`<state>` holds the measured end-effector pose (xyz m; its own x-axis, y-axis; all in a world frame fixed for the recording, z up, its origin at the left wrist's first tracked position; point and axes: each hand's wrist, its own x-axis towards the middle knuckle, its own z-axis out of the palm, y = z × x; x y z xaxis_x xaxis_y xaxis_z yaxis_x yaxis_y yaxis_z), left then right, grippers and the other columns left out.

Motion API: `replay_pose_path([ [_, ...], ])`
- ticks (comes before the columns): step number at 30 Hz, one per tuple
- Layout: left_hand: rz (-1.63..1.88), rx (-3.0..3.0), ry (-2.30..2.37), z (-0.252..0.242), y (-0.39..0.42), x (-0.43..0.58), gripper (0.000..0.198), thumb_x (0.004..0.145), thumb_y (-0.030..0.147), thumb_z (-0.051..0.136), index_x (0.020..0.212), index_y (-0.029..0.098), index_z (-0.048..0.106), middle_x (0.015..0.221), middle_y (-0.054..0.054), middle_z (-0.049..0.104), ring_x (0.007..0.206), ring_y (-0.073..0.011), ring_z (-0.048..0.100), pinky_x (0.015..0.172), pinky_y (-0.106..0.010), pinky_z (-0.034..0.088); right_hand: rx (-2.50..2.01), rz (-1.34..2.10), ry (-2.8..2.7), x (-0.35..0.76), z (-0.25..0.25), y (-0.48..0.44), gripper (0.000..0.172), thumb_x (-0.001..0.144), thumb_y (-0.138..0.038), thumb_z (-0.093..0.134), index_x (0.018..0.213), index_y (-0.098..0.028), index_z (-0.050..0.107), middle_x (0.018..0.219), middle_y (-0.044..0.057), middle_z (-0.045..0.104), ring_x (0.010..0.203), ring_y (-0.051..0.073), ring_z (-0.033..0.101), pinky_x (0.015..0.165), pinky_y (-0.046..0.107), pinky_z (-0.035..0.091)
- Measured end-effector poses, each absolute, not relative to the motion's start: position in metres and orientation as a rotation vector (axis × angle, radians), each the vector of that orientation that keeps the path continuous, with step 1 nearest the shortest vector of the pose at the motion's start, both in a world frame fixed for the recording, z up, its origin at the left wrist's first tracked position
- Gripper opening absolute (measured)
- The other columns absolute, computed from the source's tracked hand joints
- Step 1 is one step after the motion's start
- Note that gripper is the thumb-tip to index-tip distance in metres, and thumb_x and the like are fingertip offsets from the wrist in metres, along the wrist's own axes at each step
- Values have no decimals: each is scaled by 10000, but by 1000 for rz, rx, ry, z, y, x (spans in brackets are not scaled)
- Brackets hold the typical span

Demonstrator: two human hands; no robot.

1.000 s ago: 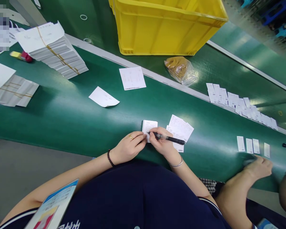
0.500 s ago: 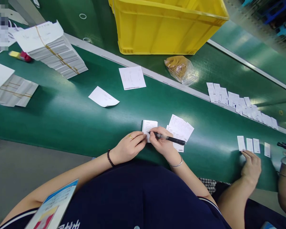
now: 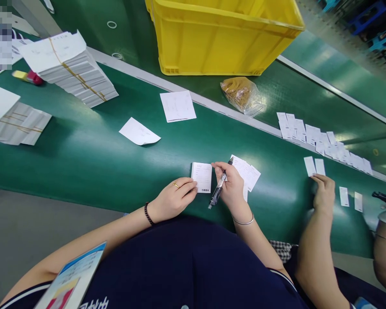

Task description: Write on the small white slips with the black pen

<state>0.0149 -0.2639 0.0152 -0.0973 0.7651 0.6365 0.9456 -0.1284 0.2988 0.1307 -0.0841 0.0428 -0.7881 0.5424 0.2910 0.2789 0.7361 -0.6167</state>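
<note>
A small stack of white printed cards (image 3: 202, 178) lies on the green table in front of me. My left hand (image 3: 176, 196), with a ring on one finger, grips the lower left edge of the stack with its fingers together. My right hand (image 3: 229, 183) holds a black pen (image 3: 217, 191), tilted across the palm with its lower end towards me. The thumb and index finger of that hand touch the stack's upper right corner. Several loose printed cards (image 3: 249, 174) lie fanned just right of my right hand and are partly hidden behind it.
Paper bundles tied with rubber bands (image 3: 73, 73) stand at the left. Two paper sheets (image 3: 178, 106) lie ahead. Beyond are a yellow crate (image 3: 212, 43) and a bag of rubber bands (image 3: 241, 95). At right, a co-worker's hand (image 3: 324, 191) touches small white slips (image 3: 320, 166).
My right hand has moved slightly right, off the card's face to its corner, and the pen has swung round in it. My left hand stays put. The co-worker's hand has moved slips away from the near edge.
</note>
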Motion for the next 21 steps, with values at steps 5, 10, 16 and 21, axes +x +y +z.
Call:
replay_pose_path([
  [5, -1043, -1924, -1874, 15, -264, 15, 117, 880, 17, 560, 936, 88, 634, 991, -124, 676, 1005, -222, 633, 871, -367, 611, -479, 666, -2406, 129, 46, -93, 95, 902, -216, 611, 992, -245, 620, 942, 49, 732, 856, 200, 672, 752, 366, 556],
  [10, -1044, -1925, -1891, 16, -265, 15, 147, 897, 31, 536, 974, 117, 626, 1018, -113, 672, 1017, -213, 636, 873, -366, 611, -677, 1144, -2116, 119, 46, -98, 187, 821, -266, 705, 883, -239, 530, 793, -12, 648, 714, 149, 642, 672, 311, 536],
  [16, -1095, -1912, -1899, 16, -264, 15, 180, 872, 40, 587, 1042, 94, 610, 1014, -120, 670, 1009, -219, 637, 868, -371, 611, -839, 1348, -1826, 144, 70, -61, 268, 765, -258, 751, 866, -227, 505, 900, 13, 709, 813, 138, 660, 765, 300, 500],
  [21, -1101, -1920, -1880, 16, -264, 15, 159, 854, 23, 606, 989, 104, 629, 983, -111, 670, 1006, -219, 639, 862, -362, 612, -1064, 1205, -1850, 196, 72, -27, 280, 732, -310, 759, 848, -217, 521, 835, 17, 703, 779, 155, 658, 725, 305, 488],
])
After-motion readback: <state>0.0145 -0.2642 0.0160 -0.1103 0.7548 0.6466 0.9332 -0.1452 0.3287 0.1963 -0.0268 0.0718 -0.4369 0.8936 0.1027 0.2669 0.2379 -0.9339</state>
